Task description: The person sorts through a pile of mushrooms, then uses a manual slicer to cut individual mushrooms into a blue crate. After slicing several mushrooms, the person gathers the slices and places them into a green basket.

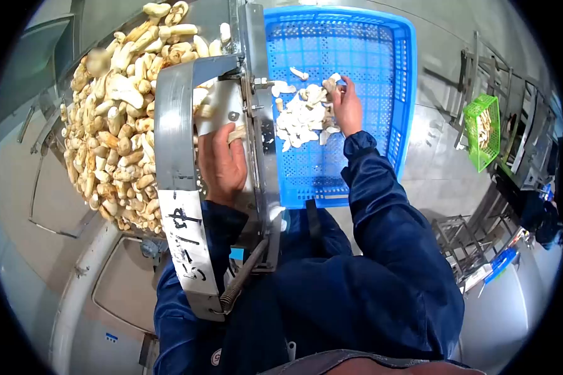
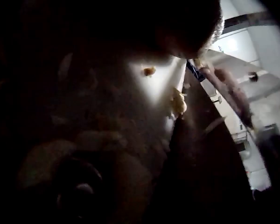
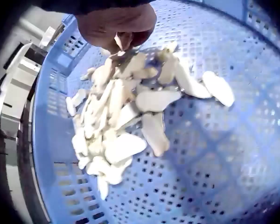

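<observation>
My left hand (image 1: 222,167) is under the curved metal guard of a slicing machine (image 1: 174,125), its fingertips and thumb at a pale mushroom piece (image 1: 236,133) that they pinch against the steel plate. The left wrist view is mostly dark, with a mushroom bit (image 2: 178,102) on the machine. Inside the blue basket (image 1: 403,75), my right hand (image 1: 349,111) holds mushroom slices between thumb and fingers. In the right wrist view that hand (image 3: 116,25) is over the sliced mushroom pile (image 3: 114,116), a thin slice (image 3: 123,41) showing between the fingers.
Many whole mushrooms (image 1: 122,144) are heaped left of the machine. A spring (image 1: 238,284) hangs at the guard's near end. To the right, a green basket (image 1: 481,132) stands by metal racks (image 1: 463,244). A loose slice (image 1: 299,73) lies near the basket's far side.
</observation>
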The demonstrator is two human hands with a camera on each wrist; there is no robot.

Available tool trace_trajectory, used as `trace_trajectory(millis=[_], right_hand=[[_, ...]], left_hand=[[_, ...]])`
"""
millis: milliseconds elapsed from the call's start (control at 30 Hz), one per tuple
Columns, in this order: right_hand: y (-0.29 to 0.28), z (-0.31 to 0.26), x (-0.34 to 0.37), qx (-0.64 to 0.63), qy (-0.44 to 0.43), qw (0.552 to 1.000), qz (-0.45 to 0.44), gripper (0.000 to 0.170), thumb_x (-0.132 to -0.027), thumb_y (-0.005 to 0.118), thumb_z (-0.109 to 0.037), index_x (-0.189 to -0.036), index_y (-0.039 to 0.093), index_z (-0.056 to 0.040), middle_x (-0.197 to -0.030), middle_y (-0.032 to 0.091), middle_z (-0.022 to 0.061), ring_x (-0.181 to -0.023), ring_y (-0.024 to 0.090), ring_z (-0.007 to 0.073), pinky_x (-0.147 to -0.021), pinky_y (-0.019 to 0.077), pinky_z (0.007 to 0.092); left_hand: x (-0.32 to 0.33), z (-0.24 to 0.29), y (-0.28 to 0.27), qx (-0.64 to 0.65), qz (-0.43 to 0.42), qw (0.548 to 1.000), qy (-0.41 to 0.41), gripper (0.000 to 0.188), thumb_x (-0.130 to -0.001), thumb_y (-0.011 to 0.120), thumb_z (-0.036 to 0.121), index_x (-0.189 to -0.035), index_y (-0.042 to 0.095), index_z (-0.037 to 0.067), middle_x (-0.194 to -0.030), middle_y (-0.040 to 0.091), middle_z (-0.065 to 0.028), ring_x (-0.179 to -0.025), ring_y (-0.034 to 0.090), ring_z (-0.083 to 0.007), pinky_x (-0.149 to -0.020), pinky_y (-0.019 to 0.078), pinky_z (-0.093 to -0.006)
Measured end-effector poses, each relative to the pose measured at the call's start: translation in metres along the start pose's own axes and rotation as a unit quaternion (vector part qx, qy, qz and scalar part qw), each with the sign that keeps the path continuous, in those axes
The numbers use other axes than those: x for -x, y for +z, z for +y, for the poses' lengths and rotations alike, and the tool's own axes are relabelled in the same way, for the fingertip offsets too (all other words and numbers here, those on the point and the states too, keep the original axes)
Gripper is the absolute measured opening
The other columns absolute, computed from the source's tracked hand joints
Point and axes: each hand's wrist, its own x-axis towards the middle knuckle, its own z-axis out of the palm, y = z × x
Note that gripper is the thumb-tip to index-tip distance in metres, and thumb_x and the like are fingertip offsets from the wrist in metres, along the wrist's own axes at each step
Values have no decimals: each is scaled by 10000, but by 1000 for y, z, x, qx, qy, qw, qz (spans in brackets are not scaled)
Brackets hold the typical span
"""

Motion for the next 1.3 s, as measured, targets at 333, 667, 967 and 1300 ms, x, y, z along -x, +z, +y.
trace_trajectory(millis=[333, 667, 967, 1300], right_hand=[[1, 32, 4, 78, -74, 993, -40, 259, -867, 615, -179, -1068, 584, -20, -1071, 565, 222, -907, 569, 427, -796, 480, 468], [-60, 10, 55, -487, 316, 807, -107, 284, -974, 554, -281, -1178, 580, -85, -889, 602, -39, -743, 534, 53, -651, 411, 208], [-103, -30, 135, -465, 199, 860, -69, 361, -932, 633, -244, -1212, 547, -33, -991, 621, -12, -817, 521, 60, -689, 427, 224], [-169, -124, 289, -446, 138, 878, 109, 474, -934, 638, -280, -1313, 515, -23, -1078, 663, 31, -933, 592, 88, -793, 471, 247]], left_hand=[[-1, -1, 2, -34, -15, 999, 10, 247, -942, 521, 81, -1186, 504, 49, -966, 517, -134, -921, 490, -298, -806, 408, -412], [-1, 5, -1, -57, -22, 998, 18, 248, -942, 518, 67, -1188, 490, 54, -994, 517, -135, -945, 494, -301, -827, 412, -411], [5, -14, 12, -11, -14, 999, -36, 255, -943, 516, 115, -1184, 530, 32, -1079, 554, -192, -1011, 533, -332, -852, 439, -442], [7, 19, -35, 60, -110, 992, -1, 306, -1009, 410, 190, -1225, 470, -18, -1109, 539, -226, -1054, 557, -372, -850, 463, -450]])
